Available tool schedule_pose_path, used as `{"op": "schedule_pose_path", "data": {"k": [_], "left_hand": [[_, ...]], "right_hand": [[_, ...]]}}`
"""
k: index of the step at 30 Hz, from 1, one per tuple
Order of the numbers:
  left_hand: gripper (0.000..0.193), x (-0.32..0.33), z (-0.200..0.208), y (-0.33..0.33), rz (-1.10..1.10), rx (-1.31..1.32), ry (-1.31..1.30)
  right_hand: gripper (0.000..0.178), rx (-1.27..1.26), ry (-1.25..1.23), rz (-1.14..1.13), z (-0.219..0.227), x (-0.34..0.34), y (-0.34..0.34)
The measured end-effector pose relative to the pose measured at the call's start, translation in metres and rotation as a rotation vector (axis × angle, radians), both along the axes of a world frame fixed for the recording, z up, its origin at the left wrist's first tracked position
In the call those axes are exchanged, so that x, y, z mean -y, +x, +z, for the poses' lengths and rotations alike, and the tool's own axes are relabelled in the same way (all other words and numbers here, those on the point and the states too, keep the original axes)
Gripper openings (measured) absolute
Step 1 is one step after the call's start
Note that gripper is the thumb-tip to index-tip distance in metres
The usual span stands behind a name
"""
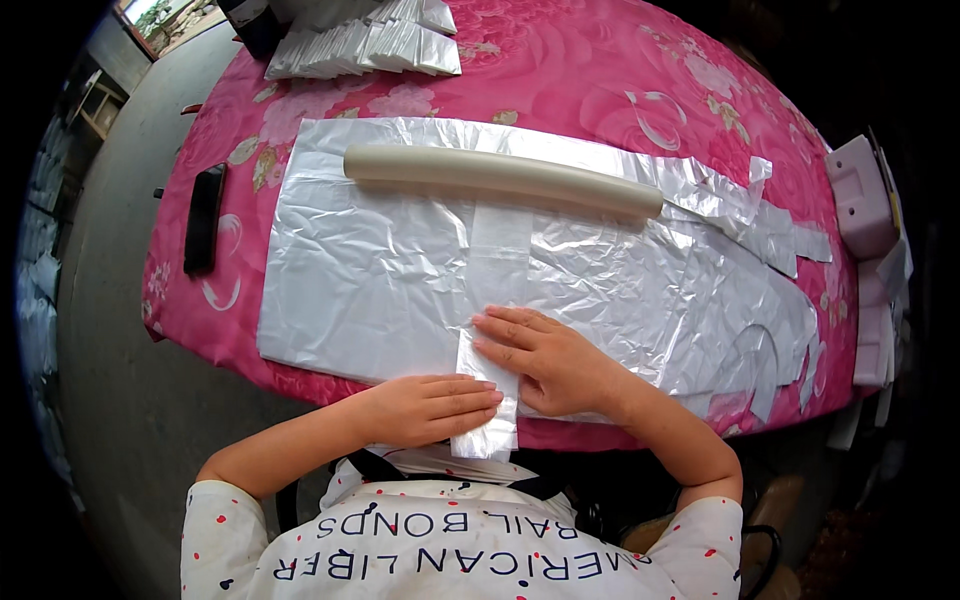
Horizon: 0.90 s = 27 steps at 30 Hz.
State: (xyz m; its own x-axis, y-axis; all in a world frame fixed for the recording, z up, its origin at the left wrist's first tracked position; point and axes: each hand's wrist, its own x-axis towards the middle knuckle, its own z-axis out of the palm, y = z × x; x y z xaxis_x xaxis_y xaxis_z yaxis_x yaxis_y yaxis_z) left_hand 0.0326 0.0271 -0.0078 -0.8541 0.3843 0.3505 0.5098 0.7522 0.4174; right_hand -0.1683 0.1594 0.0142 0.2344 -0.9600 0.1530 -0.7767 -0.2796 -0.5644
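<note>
Pink floral tablecloth [570,90] | pale tube [500,178] lies across plastic-sheet stack [350,290], likely weighting it | folded plastic strip [487,432] at near edge, under both hands | left hand [432,408] flat, fingers together; right hand [552,362], fingers slightly spread, apparently steadying the fold; neither visibly grips

On the table [600,60], across the middle of the frame: plastic sheets [340,270]. On top of these, along their upper part: a tube [500,182]. At lower centre, over the sheets' near edge: a folded strip [485,435], under left hand [430,408] and, higher and rightward, right hand [550,362]. Left of the sheets: a phone [205,220]. At upper left: packets [370,48], right of a container [252,25]. At far right, beside the table: plastic pieces [862,195].
</note>
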Motion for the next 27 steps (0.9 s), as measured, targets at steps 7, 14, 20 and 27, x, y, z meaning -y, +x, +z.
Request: {"op": "schedule_pose_path", "data": {"k": [7, 14, 20, 27], "left_hand": [[0.048, 0.005, 0.011, -0.019, 0.390, 0.021, -0.032], [0.039, 0.003, 0.022, -0.041, 0.744, 0.325, 0.402], [0.061, 0.001, 0.014, -0.057, 0.748, 0.051, 0.125], [0.069, -0.014, -0.002, -0.055, 0.700, 0.222, -0.179]], "right_hand": [[0.033, -0.054, -0.222, -0.274, -0.014, -0.013, 0.019], [0.012, 0.306, 0.042, -0.649, 0.001, 0.009, 0.008], [0.024, 0.634, 0.562, -0.812, 0.013, 0.037, -0.013], [0.038, 0.253, 0.437, -0.797, 0.026, 0.027, 0.005]]}}
